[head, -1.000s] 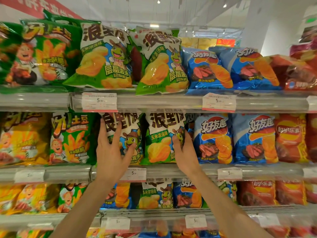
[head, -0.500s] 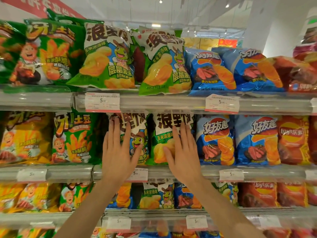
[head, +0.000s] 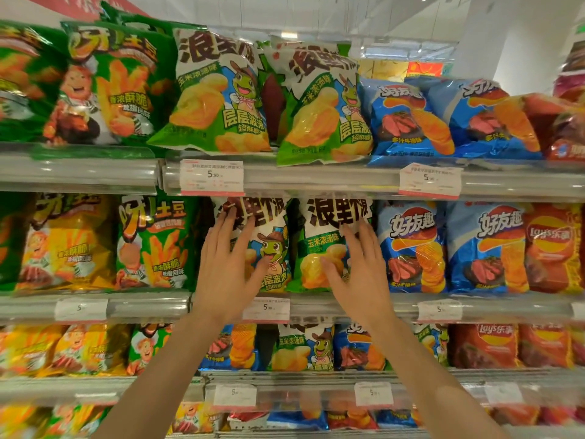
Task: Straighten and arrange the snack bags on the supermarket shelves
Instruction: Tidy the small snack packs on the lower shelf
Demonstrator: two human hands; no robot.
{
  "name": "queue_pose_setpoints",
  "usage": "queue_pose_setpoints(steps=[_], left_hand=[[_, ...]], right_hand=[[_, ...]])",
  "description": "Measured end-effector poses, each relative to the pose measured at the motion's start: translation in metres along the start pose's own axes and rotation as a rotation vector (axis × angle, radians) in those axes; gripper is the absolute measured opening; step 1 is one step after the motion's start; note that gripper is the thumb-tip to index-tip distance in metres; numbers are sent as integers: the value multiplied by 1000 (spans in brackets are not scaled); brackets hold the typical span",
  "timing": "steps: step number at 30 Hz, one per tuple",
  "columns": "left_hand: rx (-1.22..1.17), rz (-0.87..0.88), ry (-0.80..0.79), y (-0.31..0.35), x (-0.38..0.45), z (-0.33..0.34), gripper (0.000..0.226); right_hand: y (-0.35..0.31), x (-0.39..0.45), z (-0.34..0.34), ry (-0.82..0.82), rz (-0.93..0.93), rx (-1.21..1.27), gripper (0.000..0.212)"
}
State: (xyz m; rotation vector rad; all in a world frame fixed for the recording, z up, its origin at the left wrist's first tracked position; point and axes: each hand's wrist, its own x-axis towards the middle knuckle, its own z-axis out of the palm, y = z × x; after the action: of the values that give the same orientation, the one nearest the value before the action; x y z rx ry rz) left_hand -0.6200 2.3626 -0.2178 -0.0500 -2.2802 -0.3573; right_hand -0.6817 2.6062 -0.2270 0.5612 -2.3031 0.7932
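Both hands have slid from the bags' edges onto their fronts, left hand and right hand spread flat, pressing two glossy green-and-white chip bags upright on the middle shelf; next probably squaring them.

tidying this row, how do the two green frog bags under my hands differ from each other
The left frog bag shows its cartoon frog in a hat, while the right frog bag shows mostly yellow chips. The left hand covers the left bag's left half; the right hand covers the right bag's right half. Both are green-and-white and upright.
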Motion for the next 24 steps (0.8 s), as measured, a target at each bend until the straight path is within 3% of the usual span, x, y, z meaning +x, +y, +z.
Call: queue_pose_setpoints(steps=[6, 10, 18, 24], left_hand=[[-262, -61, 88, -10, -18, -25, 50], [-450, -187, -23, -20, -45, -35, 39], [-700, -499, -308, -39, -109, -29, 20], [-818, -625, -274, -34, -138, -30, 22]], right_hand=[[-16, -24, -20, 157, 313, 256, 43], [-31, -61, -18, 81, 511, 459, 12], [-55, -135, 17, -159, 761, 699, 10], [-43, -155, 20, -176, 861, 770, 11]])
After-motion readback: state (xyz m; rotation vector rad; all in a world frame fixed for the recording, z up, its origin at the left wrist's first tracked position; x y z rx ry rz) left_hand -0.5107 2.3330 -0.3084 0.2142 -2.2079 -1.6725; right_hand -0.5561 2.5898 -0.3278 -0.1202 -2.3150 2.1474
